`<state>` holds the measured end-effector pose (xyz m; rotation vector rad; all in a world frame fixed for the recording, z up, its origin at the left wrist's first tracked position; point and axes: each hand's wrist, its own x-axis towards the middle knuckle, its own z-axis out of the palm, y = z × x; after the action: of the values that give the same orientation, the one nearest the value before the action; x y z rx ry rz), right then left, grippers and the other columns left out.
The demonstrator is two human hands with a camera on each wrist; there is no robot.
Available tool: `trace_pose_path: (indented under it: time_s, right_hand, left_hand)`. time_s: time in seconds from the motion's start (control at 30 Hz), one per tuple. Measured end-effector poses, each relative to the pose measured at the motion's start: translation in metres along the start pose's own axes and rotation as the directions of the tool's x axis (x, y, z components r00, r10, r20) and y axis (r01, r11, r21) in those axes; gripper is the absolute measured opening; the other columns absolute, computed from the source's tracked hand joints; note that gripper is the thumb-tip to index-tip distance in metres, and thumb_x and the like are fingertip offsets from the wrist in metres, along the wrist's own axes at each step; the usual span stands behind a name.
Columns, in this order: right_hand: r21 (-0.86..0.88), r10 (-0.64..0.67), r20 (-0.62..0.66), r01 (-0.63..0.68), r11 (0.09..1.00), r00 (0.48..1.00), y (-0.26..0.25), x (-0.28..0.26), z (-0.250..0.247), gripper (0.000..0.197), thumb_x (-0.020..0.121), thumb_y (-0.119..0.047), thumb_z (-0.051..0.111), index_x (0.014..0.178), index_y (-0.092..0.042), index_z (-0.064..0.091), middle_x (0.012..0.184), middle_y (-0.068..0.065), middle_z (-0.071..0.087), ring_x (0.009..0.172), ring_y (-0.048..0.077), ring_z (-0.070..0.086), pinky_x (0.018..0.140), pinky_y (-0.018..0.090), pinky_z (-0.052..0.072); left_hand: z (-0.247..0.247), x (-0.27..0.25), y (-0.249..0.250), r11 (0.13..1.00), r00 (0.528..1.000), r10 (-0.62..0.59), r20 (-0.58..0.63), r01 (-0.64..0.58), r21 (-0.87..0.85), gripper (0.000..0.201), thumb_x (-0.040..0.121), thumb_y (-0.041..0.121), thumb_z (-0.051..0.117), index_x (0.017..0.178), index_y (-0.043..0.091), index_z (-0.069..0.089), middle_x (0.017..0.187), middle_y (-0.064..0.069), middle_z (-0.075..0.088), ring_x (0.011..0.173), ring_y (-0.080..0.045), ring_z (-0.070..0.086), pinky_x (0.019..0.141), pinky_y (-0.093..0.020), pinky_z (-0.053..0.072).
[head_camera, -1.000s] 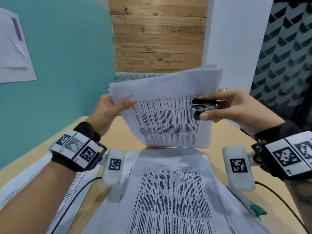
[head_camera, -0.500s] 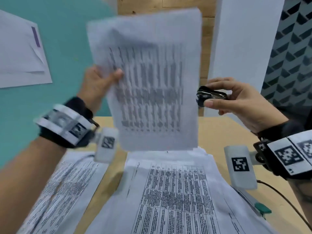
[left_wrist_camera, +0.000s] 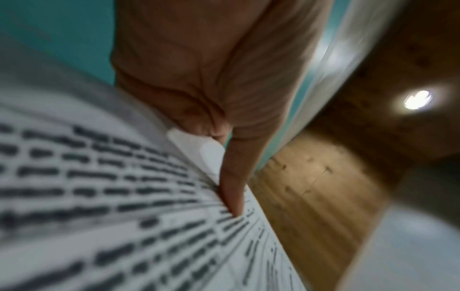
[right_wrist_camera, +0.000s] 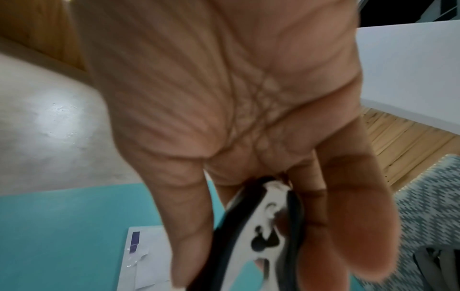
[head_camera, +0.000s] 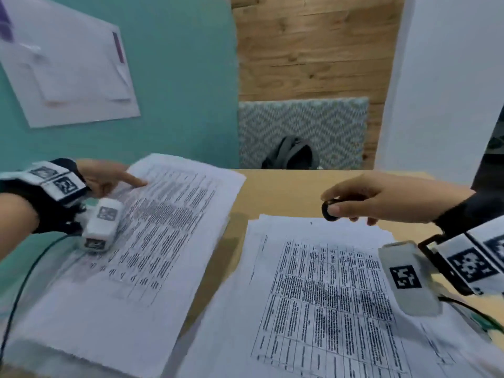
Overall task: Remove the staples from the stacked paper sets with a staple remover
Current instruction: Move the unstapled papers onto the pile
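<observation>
Left hand (head_camera: 105,177): rests on the left paper pile; thumb extended, its tip pressing the top sheet near the far edge. In the left wrist view the thumb (left_wrist_camera: 232,189) lies straight on the printed page and a sheet edge curls up beside it. The other fingers are hidden, so whether they lie under the paper cannot be told.
Right hand (head_camera: 371,199): hovers above the far edge of the right paper stack, fingers curled, gripping the staple remover.
Staple remover (head_camera: 329,211): held between thumb and fingers, clear of the paper. In the right wrist view (right_wrist_camera: 261,238) it shows black outer grips around a bright metal body with cut-out holes. Jaw position cannot be told.
Left paper pile (head_camera: 141,255): white sheets printed with dense black tabular text, lying flat on the table at an angle, edges slightly uneven; blurred.
Right paper stack (head_camera: 321,296): white sheets with a ruled table of black text, several layers fanned at the far edge, flat on the table.
Table (head_camera: 286,186): smooth light-brown wood surface, visible between and beyond the two piles.
Wrist units: white rectangular housings with black square markers, on black straps.
Wall (head_camera: 177,77): matte teal.
</observation>
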<state>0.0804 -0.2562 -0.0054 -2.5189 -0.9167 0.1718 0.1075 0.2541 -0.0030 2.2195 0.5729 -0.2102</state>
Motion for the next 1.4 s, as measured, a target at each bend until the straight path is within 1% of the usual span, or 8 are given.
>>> trace_pose_path:
  time_s: [0.17,0.3,0.47,0.6,0.7,1.0,1.23,1.4]
  right_hand:
    - [0.010,-0.053,0.062,0.053,0.999,0.997,0.004,0.003,0.000,0.069,0.052,-0.081,0.047,0.101,-0.035,0.062,0.082,-0.004,0.067,0.072,0.007,0.062,0.065,0.023,0.054]
    - [-0.017,-0.025,0.113,0.028,0.999,0.993,0.008,0.004,-0.001,0.085,0.031,-0.094,0.049,0.094,-0.039,0.064,0.079,-0.004,0.068,0.068,0.005,0.062,0.060,0.019,0.052]
    - [-0.091,0.098,0.091,-0.090,0.992,0.991,0.007,0.001,-0.007,0.042,0.067,-0.055,0.067,0.102,-0.033,0.060,0.091,0.001,0.068,0.079,0.018,0.063,0.066,0.024,0.054]
    - [-0.132,0.175,0.053,-0.167,0.977,0.983,0.009,-0.001,-0.011,0.035,0.075,-0.046,0.068,0.106,-0.033,0.059,0.093,0.003,0.067,0.082,0.022,0.062,0.070,0.029,0.053]
    - [-0.135,0.200,0.021,-0.196,0.971,0.980,0.008,-0.002,-0.011,0.034,0.078,-0.041,0.068,0.107,-0.028,0.060,0.093,0.007,0.066,0.077,0.018,0.059,0.067,0.026,0.051]
    - [-0.073,0.219,-0.084,-0.225,0.972,0.972,0.020,-0.014,-0.029,0.034,0.081,-0.033,0.068,0.112,-0.022,0.059,0.096,0.011,0.066,0.080,0.020,0.059,0.068,0.027,0.052]
    - [-0.028,0.232,-0.103,-0.236,0.971,0.967,0.027,-0.012,-0.034,0.035,0.079,-0.035,0.069,0.111,-0.022,0.060,0.081,0.005,0.064,0.072,0.015,0.057,0.066,0.026,0.052]
    - [-0.056,0.240,-0.106,-0.247,0.967,0.965,0.030,-0.010,-0.033,0.035,0.079,-0.038,0.067,0.110,-0.025,0.059,0.078,0.001,0.063,0.063,0.011,0.055,0.062,0.022,0.050]
  left_hand:
    - [0.066,0.008,-0.039,0.968,0.994,-0.105,-0.039,0.111,0.226,0.034,0.082,0.011,0.066,0.109,-0.008,0.056,0.087,-0.022,0.068,0.066,-0.028,0.064,0.061,-0.025,0.047]
    - [0.078,0.005,-0.033,0.860,0.980,-0.138,-0.146,0.191,0.473,0.058,0.080,0.024,0.072,0.123,-0.009,0.052,0.117,-0.026,0.060,0.110,-0.040,0.056,0.066,-0.029,0.040]
    - [0.088,-0.033,0.037,0.824,0.961,0.069,-0.267,0.096,0.559,0.072,0.084,0.021,0.068,0.143,0.003,0.029,0.145,-0.017,0.037,0.130,-0.029,0.039,0.098,-0.034,0.036]
    - [0.125,-0.058,0.112,0.869,0.980,0.192,0.047,-0.192,0.456,0.039,0.088,0.016,0.063,0.124,0.019,0.051,0.121,-0.007,0.060,0.097,-0.015,0.056,0.070,-0.026,0.039]
    - [0.178,-0.067,0.154,0.817,0.925,0.227,0.305,-0.352,0.457,0.031,0.088,0.008,0.060,0.116,0.021,0.057,0.104,-0.001,0.064,0.088,-0.010,0.059,0.069,-0.024,0.037]
    - [0.309,-0.032,0.190,0.228,0.778,0.309,0.547,-0.619,0.751,0.078,0.078,0.042,0.071,0.142,0.018,0.035,0.142,-0.002,0.044,0.128,-0.022,0.043,0.107,-0.033,0.033]
    - [0.318,-0.016,0.190,0.257,0.751,0.355,0.557,-0.651,0.715,0.075,0.070,0.036,0.079,0.131,0.018,0.040,0.128,-0.001,0.048,0.115,-0.021,0.046,0.096,-0.031,0.037]
    - [0.314,-0.008,0.190,0.363,0.737,0.445,0.509,-0.668,0.650,0.046,0.068,0.041,0.079,0.084,0.023,0.040,0.085,0.008,0.045,0.080,-0.014,0.042,0.064,-0.025,0.035]
